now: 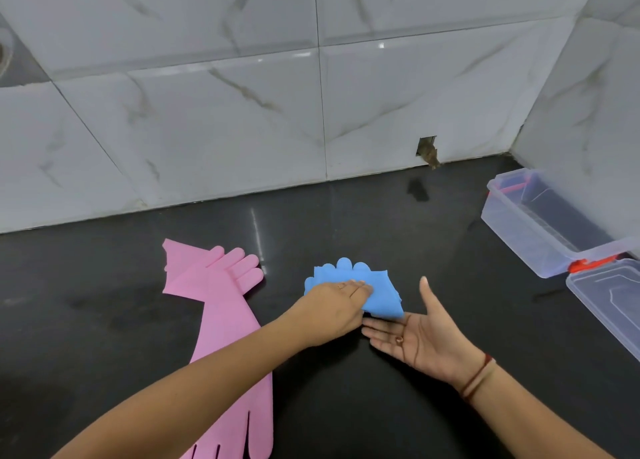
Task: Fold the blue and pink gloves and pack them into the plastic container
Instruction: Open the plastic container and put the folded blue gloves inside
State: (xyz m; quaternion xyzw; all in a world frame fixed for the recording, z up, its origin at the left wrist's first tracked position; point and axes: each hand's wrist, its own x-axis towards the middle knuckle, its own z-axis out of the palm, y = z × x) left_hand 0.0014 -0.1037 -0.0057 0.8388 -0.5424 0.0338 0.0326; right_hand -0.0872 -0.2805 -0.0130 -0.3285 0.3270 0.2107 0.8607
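Note:
The blue gloves (379,297) lie folded into a small bundle in the middle of the black counter, fingertips pointing toward the wall. My left hand (334,311) rests flat on top of the bundle, palm down. My right hand (417,337) is open, palm up, its fingertips at the bundle's near edge under my left hand. Two pink gloves (214,285) lie to the left: one folded, the other stretched flat toward me under my left forearm. The clear plastic container (540,223) stands open at the right.
The container's clear lid (609,296) hangs open on red hinges toward the counter's right edge. A tiled wall runs along the back and right side. A small hole (427,148) breaks the wall near the counter's black surface (346,406).

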